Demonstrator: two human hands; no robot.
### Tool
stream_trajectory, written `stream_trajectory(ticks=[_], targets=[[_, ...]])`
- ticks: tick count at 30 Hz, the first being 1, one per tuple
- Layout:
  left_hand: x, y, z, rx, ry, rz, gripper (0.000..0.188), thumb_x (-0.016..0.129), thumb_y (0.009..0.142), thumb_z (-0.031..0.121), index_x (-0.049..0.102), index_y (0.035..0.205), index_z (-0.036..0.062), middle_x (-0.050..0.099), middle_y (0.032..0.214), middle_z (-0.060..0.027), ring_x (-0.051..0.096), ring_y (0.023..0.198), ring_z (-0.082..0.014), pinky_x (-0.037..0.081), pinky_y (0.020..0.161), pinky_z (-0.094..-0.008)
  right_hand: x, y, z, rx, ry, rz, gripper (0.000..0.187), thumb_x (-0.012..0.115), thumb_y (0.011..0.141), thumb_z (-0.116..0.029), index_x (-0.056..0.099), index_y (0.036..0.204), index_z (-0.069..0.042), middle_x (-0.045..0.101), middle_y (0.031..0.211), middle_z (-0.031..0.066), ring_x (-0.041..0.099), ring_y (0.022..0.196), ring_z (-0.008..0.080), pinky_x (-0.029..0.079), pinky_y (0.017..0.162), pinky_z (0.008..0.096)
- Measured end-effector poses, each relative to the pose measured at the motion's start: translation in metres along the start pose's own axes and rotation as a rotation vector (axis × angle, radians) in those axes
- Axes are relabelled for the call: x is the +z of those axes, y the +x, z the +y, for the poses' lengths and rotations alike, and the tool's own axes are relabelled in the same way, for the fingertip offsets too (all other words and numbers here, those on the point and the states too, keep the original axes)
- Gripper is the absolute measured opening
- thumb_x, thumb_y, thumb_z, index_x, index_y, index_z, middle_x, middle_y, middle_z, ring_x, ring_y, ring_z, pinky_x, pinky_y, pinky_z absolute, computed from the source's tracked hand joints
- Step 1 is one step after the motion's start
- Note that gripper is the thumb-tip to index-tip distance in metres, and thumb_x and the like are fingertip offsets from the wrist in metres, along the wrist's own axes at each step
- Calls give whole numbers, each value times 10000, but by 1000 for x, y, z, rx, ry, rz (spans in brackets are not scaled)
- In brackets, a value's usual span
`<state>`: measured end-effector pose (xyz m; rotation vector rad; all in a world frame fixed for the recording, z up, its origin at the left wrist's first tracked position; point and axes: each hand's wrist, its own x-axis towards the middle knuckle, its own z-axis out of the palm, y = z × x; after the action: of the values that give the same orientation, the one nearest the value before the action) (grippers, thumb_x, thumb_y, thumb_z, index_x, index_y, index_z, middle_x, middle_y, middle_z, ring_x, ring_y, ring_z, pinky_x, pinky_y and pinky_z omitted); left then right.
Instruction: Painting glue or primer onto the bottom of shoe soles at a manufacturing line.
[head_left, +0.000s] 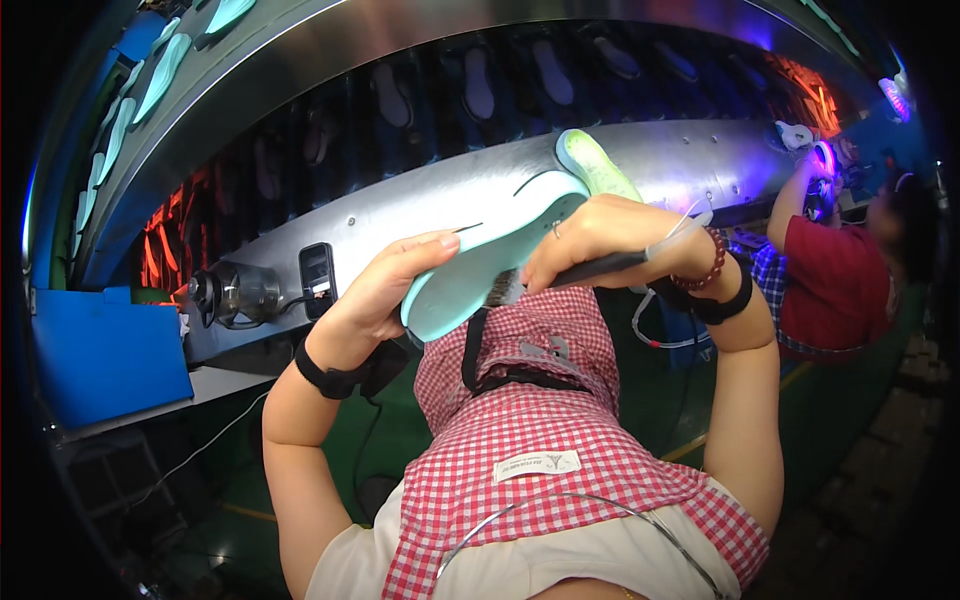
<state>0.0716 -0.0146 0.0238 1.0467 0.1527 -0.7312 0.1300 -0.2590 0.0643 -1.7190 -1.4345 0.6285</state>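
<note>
A light turquoise shoe sole (478, 262) is held up in front of me, tilted, its inner face toward me. My left hand (392, 284) grips it by the near left end, thumb along its upper edge. My right hand (612, 240) is closed round a brush (590, 270) with a dark handle. The bristles touch the inside of the sole close to its near end. Just beyond my right hand a second sole (600, 166), yellow-green with a pale rim, lies on the metal ledge.
A metal ledge (400, 200) curves along the conveyor, where several soles (480, 84) sit in dark slots. On the left stand a glass jar (245, 293) and a blue box (110, 350). More turquoise soles (163, 76) rest on the upper left shelf. A person (835, 260) in red works at the right.
</note>
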Motion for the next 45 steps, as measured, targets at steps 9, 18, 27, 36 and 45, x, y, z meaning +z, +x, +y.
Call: stream_trajectory(ticks=[9,18,27,36,45], targets=[[-11,-1,-5,36,59,20,431,526,867,251,476,1169,-53,586,1019,-126,604,842,-154,510,710,-260,3,-19,17,184,-92,100,205,646,723,-92,638,920,-36,653,883,94,622,822,233,477,716,308],[-9,26,-39,106,-439,-38,454,450,882,242,380,1213,-60,548,1064,-213,603,917,-294,543,744,-414,47,0,35,327,559,536,195,637,774,-84,643,952,-5,638,781,61,562,569,70,452,495,179],[-12,44,-43,128,-582,-89,451,457,875,279,423,1165,-64,550,1074,-246,596,910,-380,510,731,-547,57,-13,74,260,497,1138,139,604,789,-46,636,904,25,629,771,67,504,478,62,408,420,169],[-12,71,-26,186,-546,68,473,397,900,293,390,1228,-48,538,1123,-203,588,955,-317,503,800,-462,89,3,43,103,142,941,218,594,759,13,604,975,39,645,880,150,624,742,200,491,642,270],[13,40,147,660,-192,-206,501,274,918,326,351,1251,-41,510,1143,-227,545,991,-387,454,837,-540,71,-66,73,16,1093,1289,190,485,851,-52,546,1003,45,597,998,245,387,398,60,328,395,175]])
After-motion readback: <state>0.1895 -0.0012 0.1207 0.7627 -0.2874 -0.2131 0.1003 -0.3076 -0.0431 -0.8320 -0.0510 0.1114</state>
